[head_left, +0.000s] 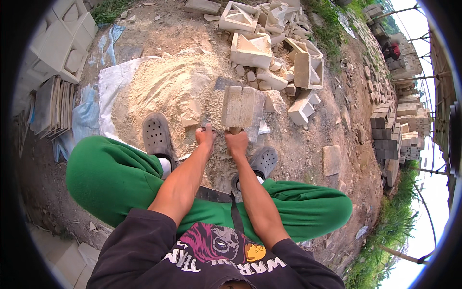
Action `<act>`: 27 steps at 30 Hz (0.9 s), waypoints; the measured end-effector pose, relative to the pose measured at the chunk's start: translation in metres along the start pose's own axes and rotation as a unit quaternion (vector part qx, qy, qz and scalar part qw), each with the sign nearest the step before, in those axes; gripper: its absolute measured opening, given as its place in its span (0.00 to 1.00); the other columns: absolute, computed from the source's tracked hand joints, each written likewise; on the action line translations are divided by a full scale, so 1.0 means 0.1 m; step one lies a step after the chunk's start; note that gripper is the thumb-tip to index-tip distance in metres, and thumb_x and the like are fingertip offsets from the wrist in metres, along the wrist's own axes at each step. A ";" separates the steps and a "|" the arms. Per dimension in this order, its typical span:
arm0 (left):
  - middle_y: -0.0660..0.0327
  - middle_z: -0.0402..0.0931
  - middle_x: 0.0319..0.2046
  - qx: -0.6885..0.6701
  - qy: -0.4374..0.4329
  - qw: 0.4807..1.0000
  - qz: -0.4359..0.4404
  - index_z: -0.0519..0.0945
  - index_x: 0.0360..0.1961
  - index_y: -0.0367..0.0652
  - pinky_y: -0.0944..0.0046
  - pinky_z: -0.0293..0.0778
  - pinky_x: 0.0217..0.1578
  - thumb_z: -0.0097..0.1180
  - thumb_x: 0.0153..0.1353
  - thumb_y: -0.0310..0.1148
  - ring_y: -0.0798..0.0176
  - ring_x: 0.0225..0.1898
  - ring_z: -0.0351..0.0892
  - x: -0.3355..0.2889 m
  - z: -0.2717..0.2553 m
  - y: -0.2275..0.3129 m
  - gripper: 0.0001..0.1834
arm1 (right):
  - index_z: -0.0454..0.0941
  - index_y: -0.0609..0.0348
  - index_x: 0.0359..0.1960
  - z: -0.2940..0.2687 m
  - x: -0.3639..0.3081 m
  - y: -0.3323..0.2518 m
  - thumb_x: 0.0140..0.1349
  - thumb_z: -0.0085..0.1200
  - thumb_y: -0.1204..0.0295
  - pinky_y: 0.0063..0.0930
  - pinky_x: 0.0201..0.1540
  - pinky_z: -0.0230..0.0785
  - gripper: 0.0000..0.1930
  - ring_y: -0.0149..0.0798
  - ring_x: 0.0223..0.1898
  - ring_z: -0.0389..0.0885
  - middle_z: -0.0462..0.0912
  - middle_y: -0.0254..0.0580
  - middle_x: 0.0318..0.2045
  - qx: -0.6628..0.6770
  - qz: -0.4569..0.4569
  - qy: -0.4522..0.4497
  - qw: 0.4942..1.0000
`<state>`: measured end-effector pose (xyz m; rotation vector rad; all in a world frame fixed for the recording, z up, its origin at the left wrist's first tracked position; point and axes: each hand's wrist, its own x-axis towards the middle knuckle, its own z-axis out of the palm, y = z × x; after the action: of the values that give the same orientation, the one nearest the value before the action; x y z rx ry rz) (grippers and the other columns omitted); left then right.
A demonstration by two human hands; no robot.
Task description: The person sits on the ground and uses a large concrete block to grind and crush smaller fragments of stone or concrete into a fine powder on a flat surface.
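My right hand (pixel 237 143) is wrapped round the short handle of a mallet (pixel 243 107) with a big, pale, block-shaped head. The head is over the rubble just beyond my fist and hides what lies under it. Left of it, my left hand (pixel 206 137) is low over the crumbled material with its fingers closed; what they hold, if anything, is hidden. Close beyond that hand lies a pale broken chunk (pixel 191 113). A heap of crushed, sandy material (pixel 166 79) spreads from there across a white sheet (pixel 107 89).
Broken hollow cast blocks (pixel 251 50) are piled beyond the mallet. Pale moulded blocks (pixel 72 29) and leaning thin boards (pixel 57 106) stand at the left. A flat slab (pixel 331 161) lies on the right; stacked grey blocks (pixel 385 130) stand farther off. My shoes (pixel 158 135) flank the work spot.
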<state>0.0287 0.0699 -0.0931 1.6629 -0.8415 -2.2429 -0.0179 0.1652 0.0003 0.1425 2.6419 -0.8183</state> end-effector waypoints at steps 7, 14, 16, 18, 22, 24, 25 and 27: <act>0.53 0.79 0.35 0.047 0.055 0.997 0.020 0.71 0.43 0.33 0.61 0.80 0.31 0.60 0.67 0.40 0.60 0.30 0.81 0.17 0.02 -0.17 0.19 | 0.83 0.74 0.35 0.12 0.02 0.16 0.44 0.64 0.59 0.46 0.47 0.76 0.25 0.61 0.43 0.85 0.84 0.69 0.36 -0.063 0.034 -0.036 0.997; 0.52 0.81 0.29 0.048 0.080 0.994 0.061 0.74 0.39 0.34 0.60 0.79 0.28 0.61 0.64 0.41 0.59 0.27 0.83 0.19 0.01 -0.20 0.19 | 0.83 0.75 0.34 -0.13 -0.02 -0.07 0.43 0.65 0.58 0.46 0.46 0.76 0.26 0.61 0.43 0.85 0.84 0.68 0.36 -0.002 0.001 -0.005 1.000; 0.52 0.81 0.30 0.050 0.093 0.993 0.054 0.75 0.39 0.34 0.59 0.78 0.29 0.61 0.64 0.41 0.59 0.27 0.83 0.25 -0.07 -0.19 0.18 | 0.83 0.74 0.33 -0.13 -0.13 -0.20 0.43 0.64 0.58 0.44 0.45 0.77 0.25 0.60 0.42 0.85 0.84 0.67 0.35 0.011 0.010 -0.007 1.000; 0.52 0.82 0.30 0.057 0.086 0.994 0.047 0.76 0.38 0.34 0.58 0.78 0.30 0.61 0.64 0.41 0.59 0.27 0.83 0.21 0.02 -0.21 0.18 | 0.83 0.73 0.33 0.01 -0.05 0.13 0.43 0.64 0.58 0.44 0.45 0.77 0.25 0.60 0.42 0.85 0.85 0.67 0.35 -0.051 0.012 -0.023 0.998; 0.50 0.83 0.32 0.119 0.105 0.987 0.033 0.78 0.37 0.34 0.57 0.78 0.35 0.61 0.64 0.42 0.57 0.30 0.84 0.25 0.04 -0.33 0.18 | 0.83 0.73 0.33 0.12 0.14 0.36 0.42 0.64 0.57 0.45 0.45 0.77 0.26 0.61 0.42 0.85 0.85 0.66 0.34 -0.055 0.018 -0.088 0.994; 0.50 0.83 0.33 0.121 0.126 0.983 0.049 0.79 0.37 0.33 0.55 0.77 0.37 0.61 0.63 0.42 0.56 0.32 0.84 0.32 0.02 -0.27 0.18 | 0.83 0.73 0.32 0.06 0.05 0.22 0.43 0.64 0.57 0.45 0.44 0.77 0.25 0.61 0.41 0.85 0.85 0.66 0.33 -0.067 -0.002 -0.064 0.996; 0.49 0.83 0.34 0.115 0.119 0.986 0.034 0.79 0.37 0.33 0.54 0.77 0.38 0.61 0.63 0.42 0.54 0.34 0.84 0.28 0.03 -0.26 0.18 | 0.83 0.73 0.31 0.00 0.00 0.18 0.43 0.64 0.57 0.45 0.44 0.77 0.25 0.60 0.40 0.85 0.85 0.66 0.32 -0.082 -0.012 -0.038 0.996; 0.48 0.83 0.34 0.107 0.112 0.988 0.018 0.79 0.37 0.33 0.53 0.77 0.40 0.61 0.63 0.41 0.53 0.36 0.84 0.28 0.02 -0.33 0.18 | 0.83 0.73 0.30 -0.10 -0.02 0.06 0.43 0.64 0.57 0.46 0.44 0.77 0.25 0.61 0.40 0.85 0.84 0.66 0.31 -0.057 -0.020 -0.008 0.998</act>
<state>0.0225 0.0829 -0.1340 1.9324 -1.0737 -1.9509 -0.0185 0.1761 0.0058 0.0522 2.6756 -0.6757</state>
